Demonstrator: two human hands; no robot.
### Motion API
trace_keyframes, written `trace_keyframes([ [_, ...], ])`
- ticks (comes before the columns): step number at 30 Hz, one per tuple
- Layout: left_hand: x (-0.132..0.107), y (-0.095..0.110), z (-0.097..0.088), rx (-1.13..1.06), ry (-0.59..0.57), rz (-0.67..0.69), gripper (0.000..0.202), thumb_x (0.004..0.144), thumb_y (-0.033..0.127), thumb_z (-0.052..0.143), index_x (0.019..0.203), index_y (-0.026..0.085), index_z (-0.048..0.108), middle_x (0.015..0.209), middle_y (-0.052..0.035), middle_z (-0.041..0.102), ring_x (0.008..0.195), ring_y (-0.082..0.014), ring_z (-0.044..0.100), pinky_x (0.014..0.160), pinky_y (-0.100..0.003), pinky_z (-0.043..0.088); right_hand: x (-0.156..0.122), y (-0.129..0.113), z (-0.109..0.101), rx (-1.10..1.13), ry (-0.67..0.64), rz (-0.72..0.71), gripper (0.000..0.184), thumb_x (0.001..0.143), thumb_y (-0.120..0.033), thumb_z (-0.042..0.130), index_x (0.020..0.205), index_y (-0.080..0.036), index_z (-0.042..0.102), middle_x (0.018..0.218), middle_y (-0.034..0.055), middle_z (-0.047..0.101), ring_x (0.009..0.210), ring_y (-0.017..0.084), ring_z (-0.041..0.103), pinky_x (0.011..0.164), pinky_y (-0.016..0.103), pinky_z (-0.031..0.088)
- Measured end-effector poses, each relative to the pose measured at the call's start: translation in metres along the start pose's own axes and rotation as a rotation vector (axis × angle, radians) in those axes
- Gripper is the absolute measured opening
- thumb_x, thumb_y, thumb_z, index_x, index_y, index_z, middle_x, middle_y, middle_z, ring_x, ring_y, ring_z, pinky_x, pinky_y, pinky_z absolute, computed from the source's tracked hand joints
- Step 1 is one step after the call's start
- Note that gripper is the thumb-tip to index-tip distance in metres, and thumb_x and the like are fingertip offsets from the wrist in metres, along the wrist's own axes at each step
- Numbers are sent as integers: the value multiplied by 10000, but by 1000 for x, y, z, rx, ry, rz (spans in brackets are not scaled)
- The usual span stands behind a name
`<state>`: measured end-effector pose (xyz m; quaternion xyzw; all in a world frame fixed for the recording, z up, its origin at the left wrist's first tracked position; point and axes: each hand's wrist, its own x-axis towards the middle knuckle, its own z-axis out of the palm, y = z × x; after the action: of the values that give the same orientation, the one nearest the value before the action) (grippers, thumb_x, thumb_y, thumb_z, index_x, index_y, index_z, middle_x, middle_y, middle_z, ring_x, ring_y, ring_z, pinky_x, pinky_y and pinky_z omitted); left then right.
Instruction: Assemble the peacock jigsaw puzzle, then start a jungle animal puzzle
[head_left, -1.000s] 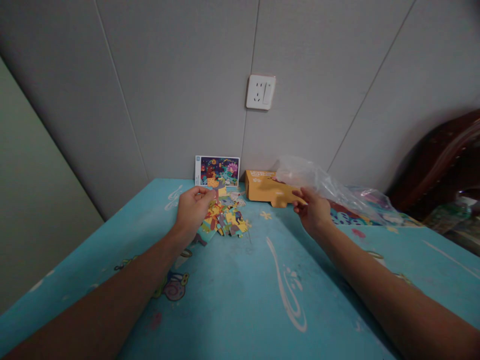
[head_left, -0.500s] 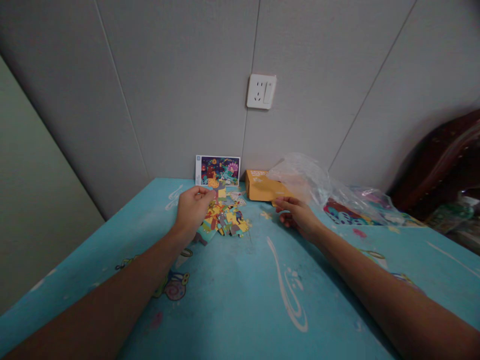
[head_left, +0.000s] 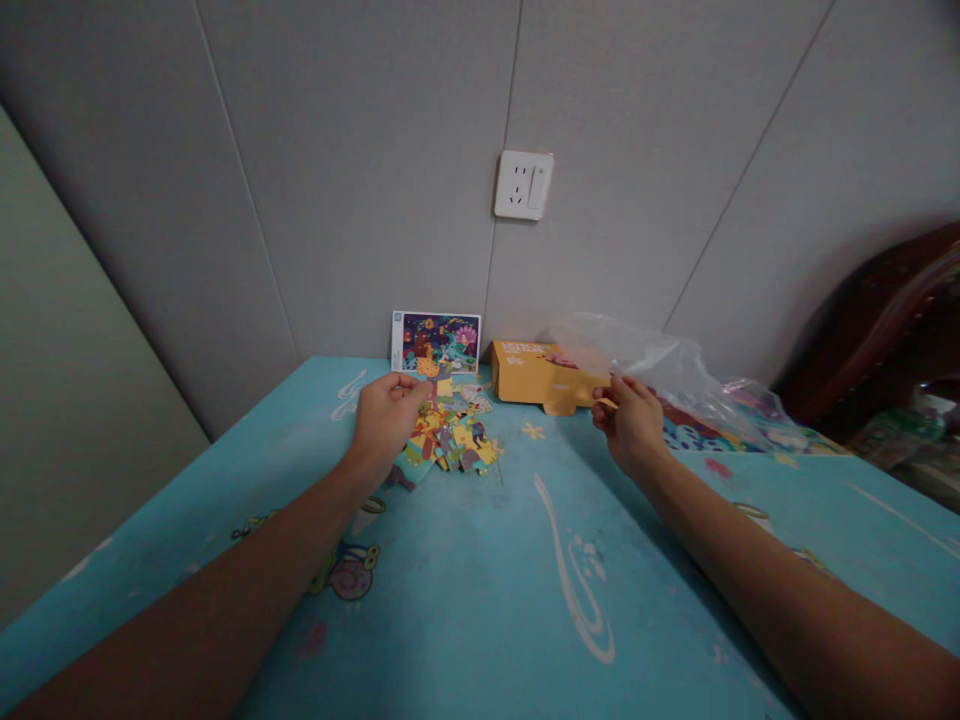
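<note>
My left hand (head_left: 388, 412) pinches a few joined jigsaw puzzle pieces (head_left: 442, 385), one with an orange spotted animal, upright over a pile of loose puzzle pieces (head_left: 457, 440). My right hand (head_left: 634, 422) is closed, its fingers curled at the right end of the yellow puzzle box (head_left: 536, 375) and by the lower edge of a clear plastic bag (head_left: 660, 355). What lies between its fingertips is too small to make out. The bag drapes over part of the box. Behind the pile, a picture card (head_left: 442, 340) leans against the wall.
A patterned blue tablecloth (head_left: 480, 590) covers the table, which meets a grey panelled wall (head_left: 375, 170) with a socket (head_left: 523, 185). Colourful printed sheets (head_left: 690, 436) lie at the right under the plastic. A dark red carved furniture piece (head_left: 885, 310) stands beyond the right edge.
My right hand has moved right along the box front. The plastic bag has shifted right and flattened, showing more of the box and its lower flap. My left hand stays put.
</note>
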<state>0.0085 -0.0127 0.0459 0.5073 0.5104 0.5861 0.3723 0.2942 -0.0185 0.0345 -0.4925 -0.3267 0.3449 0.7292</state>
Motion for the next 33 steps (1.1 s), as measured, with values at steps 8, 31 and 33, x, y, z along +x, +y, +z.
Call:
trace_keyframes([
  [8,-2,0,0,65,-132,28,192,646,328,675,623,142,630,527,5,600,472,-101,505,444,-194,357,-11,8,7,-129,-196,119,314,660,-348,723,897,-180,603,597,-54,556,362,57,437,318,175,284],
  [31,-20,-1,2,101,-620,215,233,800,355,593,770,129,635,678,-32,653,586,-122,595,543,-211,441,-70,0,31,-403,-892,37,406,775,-562,645,756,-168,549,677,26,669,408,68,489,363,186,312],
  [33,-20,-1,3,68,-634,204,236,804,359,591,793,128,636,706,-41,670,621,-136,625,583,-225,476,-71,1,30,-431,-947,49,417,773,-563,648,770,-154,566,684,35,670,412,64,473,376,191,318],
])
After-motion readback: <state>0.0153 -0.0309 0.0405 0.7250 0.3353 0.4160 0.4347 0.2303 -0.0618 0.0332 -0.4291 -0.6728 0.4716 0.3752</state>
